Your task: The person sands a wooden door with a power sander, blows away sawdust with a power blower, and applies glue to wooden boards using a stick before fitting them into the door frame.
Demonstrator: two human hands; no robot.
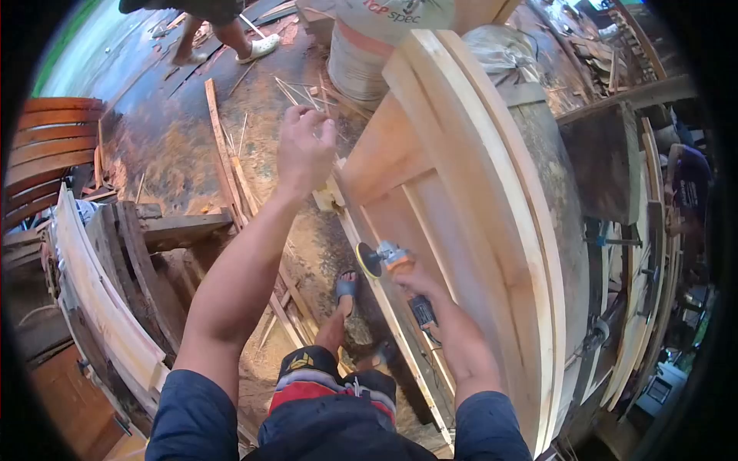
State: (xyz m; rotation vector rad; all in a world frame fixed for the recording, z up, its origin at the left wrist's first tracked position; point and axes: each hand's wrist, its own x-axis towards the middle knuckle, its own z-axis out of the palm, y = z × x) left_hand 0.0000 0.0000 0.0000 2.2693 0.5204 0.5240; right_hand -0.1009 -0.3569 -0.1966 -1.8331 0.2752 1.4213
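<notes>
An orange and silver angle grinder (399, 260) with a round sanding disc (369, 260) is in my right hand (419, 281), whose fingers wrap round its body. The disc is at the long narrow edge (396, 323) of a wooden frame; whether it touches is unclear. My left hand (306, 146) is raised near the frame's far corner, fingers curled but apart, with nothing seen in it. The big curved wooden piece (492, 177) stands to the right of both hands, with flat panels (400, 223) inside it.
Another person's legs (223, 38) are at the top left. A white sack (369, 46) stands behind the frame. Long wood strips (223, 146) lie on the dusty floor. Curved boards (100, 276) and a slatted wooden piece (54, 138) are at the left, clamps (596, 334) at the right.
</notes>
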